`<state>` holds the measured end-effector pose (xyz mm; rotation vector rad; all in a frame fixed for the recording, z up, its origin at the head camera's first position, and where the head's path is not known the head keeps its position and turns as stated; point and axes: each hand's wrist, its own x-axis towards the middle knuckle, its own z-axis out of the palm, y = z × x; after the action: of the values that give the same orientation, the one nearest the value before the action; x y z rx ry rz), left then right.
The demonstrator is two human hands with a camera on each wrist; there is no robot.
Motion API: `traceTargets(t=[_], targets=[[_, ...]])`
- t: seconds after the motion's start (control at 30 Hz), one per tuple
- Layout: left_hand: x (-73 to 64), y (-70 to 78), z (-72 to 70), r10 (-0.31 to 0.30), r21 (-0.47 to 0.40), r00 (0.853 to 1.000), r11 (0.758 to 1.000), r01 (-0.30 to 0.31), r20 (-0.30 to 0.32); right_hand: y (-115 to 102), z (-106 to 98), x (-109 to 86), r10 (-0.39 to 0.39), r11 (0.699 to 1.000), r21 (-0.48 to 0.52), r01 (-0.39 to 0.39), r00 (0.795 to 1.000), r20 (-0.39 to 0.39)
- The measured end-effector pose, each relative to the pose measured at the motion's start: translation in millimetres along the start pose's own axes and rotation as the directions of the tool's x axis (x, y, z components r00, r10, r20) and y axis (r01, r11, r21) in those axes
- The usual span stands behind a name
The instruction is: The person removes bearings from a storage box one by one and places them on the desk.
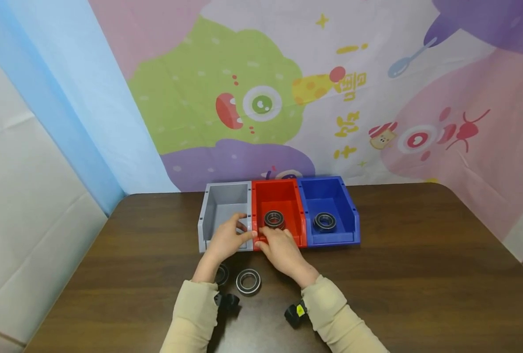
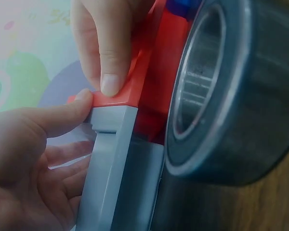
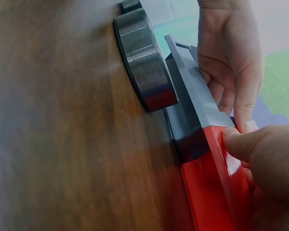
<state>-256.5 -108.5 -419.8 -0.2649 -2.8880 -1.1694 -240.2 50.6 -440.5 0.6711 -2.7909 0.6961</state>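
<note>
My left hand (image 1: 228, 239) reaches into the front of the grey bin (image 1: 203, 220). Its thumb lies at the front rim beside the red bin (image 1: 301, 215), and its fingers curve behind the grey front wall (image 2: 103, 178). Close beside it, my right hand (image 1: 282, 249) pinches the red bin's front lip (image 3: 216, 144), thumb outside and fingers over the edge. The two hands nearly meet where the bins join. A ball bearing (image 1: 267, 219) sits in the red bin just beyond the right fingers. Parts of the left fingers are hidden behind the bin wall.
A blue bin (image 1: 354, 230) stands against the red one, with a bearing (image 1: 317, 223) inside. On the wooden table (image 1: 402, 274) in front lie a bearing (image 1: 239, 283) and another bearing (image 1: 224, 275), partly covered by the left wrist. A printed cloth (image 1: 186, 98) hangs behind the bins.
</note>
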Motion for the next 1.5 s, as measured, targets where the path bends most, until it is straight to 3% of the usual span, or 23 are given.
traceTargets(t=[0.37,0.63,0.77,0.97,1.1,1.5], targets=[[-1.0,1.5,0.5,-0.006,0.001,1.0,1.0,0.006,0.001,2,0,1.1,0.002,1.0,0.011,-0.002,1.0,0.022],[-1.0,2.6,1.3,-0.003,-0.015,1.0,1.0,0.003,0.006,7,-10,3.6,0.046,0.983,0.178,-0.049,0.999,0.023],[-1.9,2.9,1.3,-0.009,-0.015,1.0,1.0,0.009,0.012,9,-14,6.4,0.076,0.975,0.206,-0.077,0.997,0.011],[-2.5,3.0,0.9,-0.017,-0.015,1.0,1.0,0.017,0.01,15,-17,16.6,0.072,0.991,0.12,-0.06,0.993,-0.096],[-3.2,2.2,0.1,-0.02,-0.007,1.0,1.0,0.02,0.009,17,-17,25.7,0.09,0.995,0.062,-0.083,0.989,-0.116],[-2.5,1.5,-1.7,-0.012,-0.005,1.0,1.0,0.012,0.016,22,-9,41.3,0.197,0.977,0.073,-0.199,0.979,0.044]])
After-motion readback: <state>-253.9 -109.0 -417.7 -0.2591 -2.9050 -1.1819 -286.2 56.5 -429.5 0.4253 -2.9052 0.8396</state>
